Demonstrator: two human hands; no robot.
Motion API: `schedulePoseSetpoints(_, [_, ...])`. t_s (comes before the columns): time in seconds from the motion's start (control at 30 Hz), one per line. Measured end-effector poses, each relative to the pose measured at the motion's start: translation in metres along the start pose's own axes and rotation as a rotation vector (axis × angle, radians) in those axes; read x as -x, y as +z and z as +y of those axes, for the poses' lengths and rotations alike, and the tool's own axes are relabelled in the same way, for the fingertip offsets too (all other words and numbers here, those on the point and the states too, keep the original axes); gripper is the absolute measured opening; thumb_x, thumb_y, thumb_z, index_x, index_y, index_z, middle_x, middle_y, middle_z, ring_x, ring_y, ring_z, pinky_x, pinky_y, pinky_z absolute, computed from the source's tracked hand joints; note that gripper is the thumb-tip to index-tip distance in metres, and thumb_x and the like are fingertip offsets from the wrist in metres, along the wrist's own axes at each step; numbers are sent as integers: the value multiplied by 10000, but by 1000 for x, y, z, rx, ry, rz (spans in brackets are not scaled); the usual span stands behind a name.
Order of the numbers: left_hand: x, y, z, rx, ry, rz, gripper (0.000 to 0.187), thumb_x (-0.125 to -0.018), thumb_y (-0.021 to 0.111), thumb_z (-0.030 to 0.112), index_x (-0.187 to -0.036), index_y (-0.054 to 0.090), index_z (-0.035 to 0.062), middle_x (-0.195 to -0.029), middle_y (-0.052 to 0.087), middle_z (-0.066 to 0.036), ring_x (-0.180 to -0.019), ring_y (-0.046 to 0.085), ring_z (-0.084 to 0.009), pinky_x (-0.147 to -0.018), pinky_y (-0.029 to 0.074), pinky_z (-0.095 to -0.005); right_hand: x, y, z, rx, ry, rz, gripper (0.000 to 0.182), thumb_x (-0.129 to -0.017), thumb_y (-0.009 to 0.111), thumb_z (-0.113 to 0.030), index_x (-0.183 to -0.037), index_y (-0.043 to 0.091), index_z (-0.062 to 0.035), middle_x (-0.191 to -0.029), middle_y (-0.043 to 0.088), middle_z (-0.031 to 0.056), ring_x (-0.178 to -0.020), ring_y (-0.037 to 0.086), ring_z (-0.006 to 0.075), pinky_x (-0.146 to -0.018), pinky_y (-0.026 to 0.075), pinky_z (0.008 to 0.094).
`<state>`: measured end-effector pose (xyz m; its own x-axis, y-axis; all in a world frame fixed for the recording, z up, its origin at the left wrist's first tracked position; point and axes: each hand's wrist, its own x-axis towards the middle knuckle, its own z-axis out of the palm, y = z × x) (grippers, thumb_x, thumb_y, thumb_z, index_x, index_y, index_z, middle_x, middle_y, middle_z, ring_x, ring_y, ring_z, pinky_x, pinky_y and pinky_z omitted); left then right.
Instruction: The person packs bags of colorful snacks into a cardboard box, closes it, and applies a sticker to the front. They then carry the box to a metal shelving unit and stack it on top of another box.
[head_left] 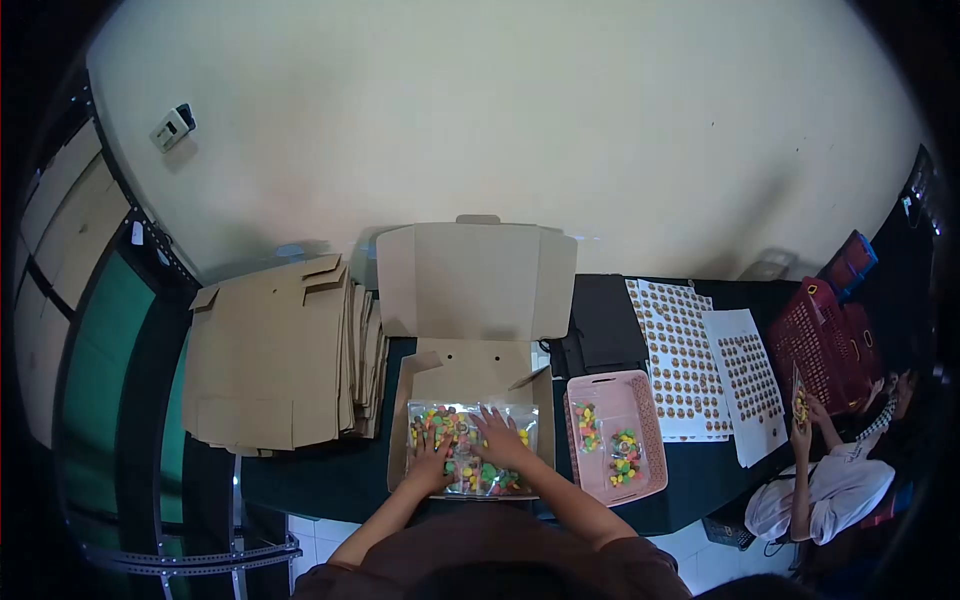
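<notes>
Dark-covered table (690, 490): your L hand (429, 464) & R hand (502, 441), fingers spread, rest on clear bags w/ multicolour candy-like pcs (480, 480), inside the open cardboard mailer box (470, 378) — excess pressure might split a seam.

You've got a brown cardboard box (475, 375) open in front of you on the dark worktop (310, 492), lid (475, 280) standing up at the far side, its side flaps spread. Clear plastic packs (465, 472) of small red, yellow, green and orange pieces lie flat in your box's near part, bare cardboard behind. Pack count unclear, partly covered.
</notes>
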<state>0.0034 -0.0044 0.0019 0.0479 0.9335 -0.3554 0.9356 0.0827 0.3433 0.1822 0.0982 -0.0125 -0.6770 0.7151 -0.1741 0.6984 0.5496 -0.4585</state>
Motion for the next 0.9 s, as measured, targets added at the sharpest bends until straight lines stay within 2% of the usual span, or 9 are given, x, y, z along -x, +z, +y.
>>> schedulePoseSetpoints(0.13, [1, 4, 3, 1, -89, 8, 980, -655, 726, 443, -1424, 147, 259, -1479, -96, -179, -1333, -41, -467, -1003, 152, -657, 21, 6, -2, 2, 68, -110, 812, -735, 603, -531, -1385, 289, -160, -1455, 188, 188, -1328, 186, 409, -1026, 160, 607])
schedulePoseSetpoints(0.27, [2, 10, -7, 111, -105, 29, 1023, -635, 747, 443, -1428, 120, 289, -1473, -109, -190, -1326, -46, -484, -991, 161, -669, 33, 25, 6, 27, 92, -2, 836, -722, 615, -540, -1389, 274, -170, -1433, 177, 250, -1314, 166, 457, -1008, 128, 647])
schedulePoseSetpoints(0.37, [3, 13, -9, 141, -81, 83, 1003, -633, 751, 444, -1424, 156, 282, -1473, -99, -190, -1326, -33, -484, -993, 174, -663, 39, 10, -7, 44, 182, 23, 807, -724, 643, -469, -1379, 289, -158, -1421, 203, 259, -1307, 200, 444, -1010, 179, 624])
schedulePoseSetpoints(0.53, [0, 12, -10, 203, -106, 177, 974, -631, 781, 347, -1413, 206, 263, -1470, -36, -191, -1322, 3, -490, -1006, 213, -629, 43, -19, -17, -258, 300, 178, 705, -734, 622, -248, -1349, 324, -73, -1376, 282, 279, -1274, 298, 407, -1030, 297, 452])
schedulePoseSetpoints(0.7, [-9, 17, -17, 367, -81, 330, 1023, -573, 818, 302, -1398, 227, 167, -1420, 42, -273, -1312, 129, -463, -1034, 282, -498, 42, -10, 7, -379, 350, 250, 688, -745, 614, -271, -1315, 349, 9, -1358, 290, 301, -1268, 299, 414, -1043, 281, 426])
schedulePoseSetpoints(0.77, [-4, -7, -6, 579, -152, 353, 1032, -546, 830, 263, -1378, 242, 104, -1387, 110, -297, -1267, 267, -437, -1025, 316, -434, 44, -12, 10, -475, 450, 143, 720, -756, 621, -333, -1313, 345, 31, -1353, 295, 306, -1275, 292, 408, -1048, 271, 422])
schedulePoseSetpoints(0.8, [-9, -1, -12, 580, -153, 355, 1032, -546, 830, 263, -1378, 242, 104, -1387, 110, -297, -1267, 267, -437, -1025, 316, -434, 45, -13, 10, -474, 449, 142, 720, -756, 621, -333, -1313, 345, 31, -1353, 295, 306, -1275, 292, 408, -1048, 271, 422])
schedulePoseSetpoints(0.87, [-23, 14, -26, 681, -164, 470, 1039, -538, 840, 250, -1368, 241, 71, -1354, 223, -289, -1226, 350, -402, -1018, 324, -431, 48, -12, 11, -514, 473, 137, 765, -761, 623, -395, -1324, 329, 33, -1343, 315, 300, -1278, 292, 400, -1049, 268, 414])
schedulePoseSetpoints(0.9, [-21, 3, -21, 823, -158, 475, 1009, -573, 841, 229, -1362, 236, 50, -1276, 372, -263, -1164, 441, -333, -958, 396, -398, 47, -5, 13, -472, 486, 164, 775, -771, 609, -424, -1329, 324, 32, -1338, 320, 303, -1276, 295, 402, -1050, 264, 416])
